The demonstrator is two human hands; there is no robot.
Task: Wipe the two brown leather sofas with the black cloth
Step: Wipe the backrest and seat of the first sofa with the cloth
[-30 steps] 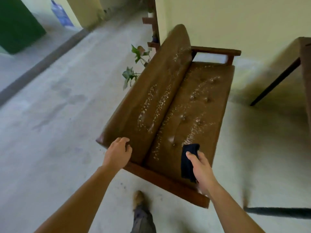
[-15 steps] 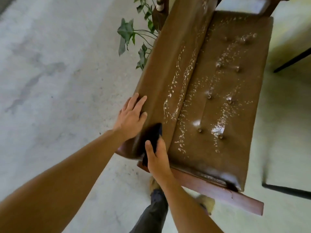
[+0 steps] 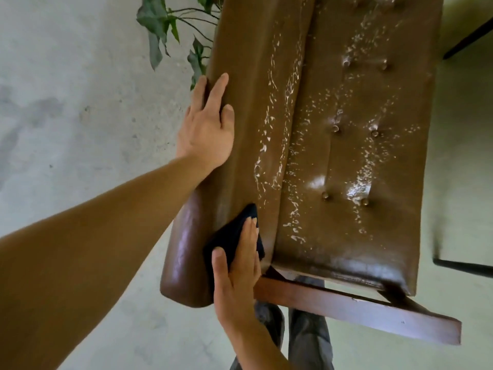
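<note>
The brown leather sofa (image 3: 346,156) now fills most of the view, since the person has leaned in over its near end, and this puts the work on the backrest (image 3: 256,76) rather than on the seat cushion (image 3: 378,161). The left hand (image 3: 206,129) has slid further along the backrest's top edge and lies flat there, fingers straight and a little apart, apparently steadying the cushion. The right hand (image 3: 237,276) has come across from the seat's near edge, where it was a second ago, to the backrest's near end. It presses down with straight fingers held close together and the thumb spread to the side. Under those fingers the black cloth (image 3: 226,239) lies bunched against the backrest face, just beside the crease where back and seat meet. Half a second ago it sat lower, close to the near corner, so a wiping stroke up the backrest seems to have just begun. The white foam streaks (image 3: 277,116) beyond the cloth, on both cushions, look untouched (the leather at the near corner shines clean), so I judge this sofa barely started. The second sofa is not plainly in view and presumably not yet wiped
</note>
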